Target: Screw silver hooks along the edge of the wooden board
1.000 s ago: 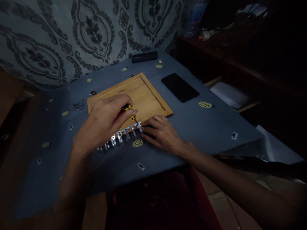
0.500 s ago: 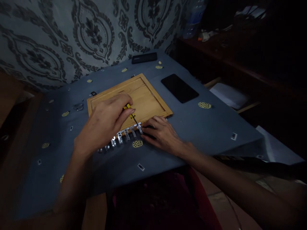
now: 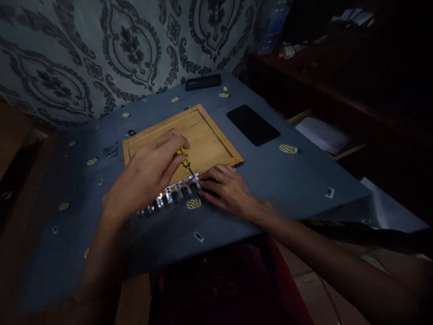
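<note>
My left hand (image 3: pixel 145 169) is closed around the yellow-and-black handle of a screwdriver (image 3: pixel 184 158). The screwdriver slants down, its tip meeting the right end of a silver metal hook rail (image 3: pixel 178 185). That rail, with several hooks hanging off it, lies along the near edge of a framed wooden panel (image 3: pixel 211 144). Beside the last hook, my right hand (image 3: pixel 228 187) rests with its fingertips pinched at the rail's right end and the panel edge. My left hand covers part of the panel and rail, and any screw under the tip is too small to make out.
On the blue patterned tablecloth (image 3: pixel 287 180) lie a black phone (image 3: pixel 253 124), a second dark phone (image 3: pixel 203 82) near the patterned curtain, and small metal pieces (image 3: pixel 110 151) to the left. A plastic bottle (image 3: pixel 273 27) stands on the dark furniture at back right, above an open drawer.
The screwdriver handle has turned slightly within my left hand, whose fingers have shifted a little. My right hand, the rail and the panel stay in place.
</note>
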`<action>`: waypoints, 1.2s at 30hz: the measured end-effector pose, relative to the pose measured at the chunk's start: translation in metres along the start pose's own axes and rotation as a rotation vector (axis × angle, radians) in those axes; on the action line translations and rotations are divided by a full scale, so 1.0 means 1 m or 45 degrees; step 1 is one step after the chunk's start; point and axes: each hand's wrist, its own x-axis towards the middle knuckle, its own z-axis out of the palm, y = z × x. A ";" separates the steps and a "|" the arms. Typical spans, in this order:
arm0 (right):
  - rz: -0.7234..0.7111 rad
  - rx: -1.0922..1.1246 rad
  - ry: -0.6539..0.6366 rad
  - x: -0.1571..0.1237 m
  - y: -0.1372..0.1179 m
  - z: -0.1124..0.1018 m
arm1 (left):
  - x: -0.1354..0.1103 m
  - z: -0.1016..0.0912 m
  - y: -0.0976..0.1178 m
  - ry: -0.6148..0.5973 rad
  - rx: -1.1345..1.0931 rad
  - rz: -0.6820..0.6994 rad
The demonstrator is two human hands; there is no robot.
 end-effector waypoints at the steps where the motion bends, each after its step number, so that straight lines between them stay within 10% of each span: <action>1: -0.002 0.003 0.003 0.000 0.000 0.000 | 0.000 0.000 0.000 0.001 -0.001 0.003; 36: 0.040 0.058 -0.046 0.000 0.000 -0.002 | 0.003 0.011 0.004 -0.106 -0.001 -0.037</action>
